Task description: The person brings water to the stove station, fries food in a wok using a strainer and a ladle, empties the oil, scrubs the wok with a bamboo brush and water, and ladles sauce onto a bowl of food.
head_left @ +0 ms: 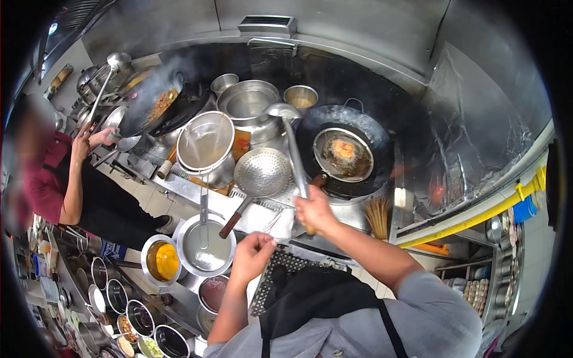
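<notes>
My right hand (314,210) is wrapped round the long handle of a metal ladle (283,111), whose bowl is raised beside the wok. My left hand (255,253) is near the counter's front edge, fingers curled and thumb pressed against them; whether anything is between them I cannot make out. The black wok (382,146) stands on the stove at the right. Inside it a round strainer (318,149) surrounds bubbling oil with an orange piece of food (343,148). A perforated skimmer (261,172) with a wooden handle lies left of the ladle.
A co-worker (65,179) stands at the left by a steaming wok of food (161,107). Pots (206,142), a bowl of yellow liquid (162,261) and a bowl of cloudy liquid (207,246) are near my left. A bamboo brush (377,216) stands right of my right hand.
</notes>
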The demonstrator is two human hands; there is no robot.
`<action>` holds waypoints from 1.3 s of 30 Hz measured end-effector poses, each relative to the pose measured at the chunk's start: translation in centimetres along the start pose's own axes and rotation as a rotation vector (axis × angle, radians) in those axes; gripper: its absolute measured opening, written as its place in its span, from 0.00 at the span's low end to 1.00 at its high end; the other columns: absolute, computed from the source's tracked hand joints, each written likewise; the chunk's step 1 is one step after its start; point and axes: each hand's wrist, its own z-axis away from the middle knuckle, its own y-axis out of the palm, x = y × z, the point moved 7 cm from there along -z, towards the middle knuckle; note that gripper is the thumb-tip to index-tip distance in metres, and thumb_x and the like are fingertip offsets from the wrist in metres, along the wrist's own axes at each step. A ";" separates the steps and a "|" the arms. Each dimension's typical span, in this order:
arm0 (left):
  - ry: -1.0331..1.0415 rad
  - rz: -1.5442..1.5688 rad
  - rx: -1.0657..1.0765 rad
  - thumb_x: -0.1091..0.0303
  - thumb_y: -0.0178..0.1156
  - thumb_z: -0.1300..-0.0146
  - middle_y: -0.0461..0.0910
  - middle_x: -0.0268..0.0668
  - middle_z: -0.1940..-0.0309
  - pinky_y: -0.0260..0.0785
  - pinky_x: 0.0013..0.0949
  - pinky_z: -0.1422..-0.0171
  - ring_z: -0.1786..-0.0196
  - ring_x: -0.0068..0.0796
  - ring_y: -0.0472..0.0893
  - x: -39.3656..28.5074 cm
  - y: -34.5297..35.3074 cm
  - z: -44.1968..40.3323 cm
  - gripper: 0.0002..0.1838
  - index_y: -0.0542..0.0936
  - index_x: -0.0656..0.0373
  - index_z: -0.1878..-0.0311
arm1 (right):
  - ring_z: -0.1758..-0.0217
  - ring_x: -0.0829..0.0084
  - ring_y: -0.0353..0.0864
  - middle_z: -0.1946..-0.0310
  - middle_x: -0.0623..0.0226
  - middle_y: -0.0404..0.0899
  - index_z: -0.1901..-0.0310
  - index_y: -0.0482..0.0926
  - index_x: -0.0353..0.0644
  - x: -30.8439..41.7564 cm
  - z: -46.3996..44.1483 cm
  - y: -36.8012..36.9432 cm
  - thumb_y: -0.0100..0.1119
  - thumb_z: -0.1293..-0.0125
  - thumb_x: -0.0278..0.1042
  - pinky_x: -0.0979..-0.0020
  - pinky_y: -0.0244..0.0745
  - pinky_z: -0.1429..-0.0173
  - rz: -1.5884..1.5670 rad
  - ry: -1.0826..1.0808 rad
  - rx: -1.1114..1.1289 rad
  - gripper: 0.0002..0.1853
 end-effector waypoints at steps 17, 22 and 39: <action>-0.341 -0.096 0.028 0.70 0.61 0.41 0.74 0.28 0.81 0.61 0.21 0.76 0.80 0.14 0.69 6.5 -6.0 11.8 0.08 0.76 0.66 0.64 | 0.56 0.53 0.79 0.59 0.49 0.78 0.49 0.69 0.32 -18.3 -1.1 11.5 0.60 0.43 0.40 0.62 0.72 0.49 0.741 -0.269 0.475 0.25; -0.423 -0.114 0.008 0.70 0.61 0.41 0.73 0.30 0.84 0.61 0.22 0.80 0.83 0.16 0.69 7.8 -3.3 16.2 0.08 0.76 0.65 0.65 | 0.68 0.65 0.82 0.67 0.57 0.80 0.50 0.73 0.34 -18.3 9.4 -1.5 0.59 0.41 0.38 0.67 0.76 0.61 0.518 0.099 0.791 0.21; -0.630 -0.668 0.154 0.60 0.61 0.42 0.80 0.41 0.79 0.70 0.31 0.73 0.79 0.28 0.78 17.3 11.1 30.2 0.17 0.79 0.69 0.65 | 0.76 0.74 0.83 0.73 0.67 0.83 0.71 0.81 0.41 -50.2 26.7 -57.7 0.53 0.40 0.35 0.73 0.78 0.71 1.392 0.920 0.467 0.10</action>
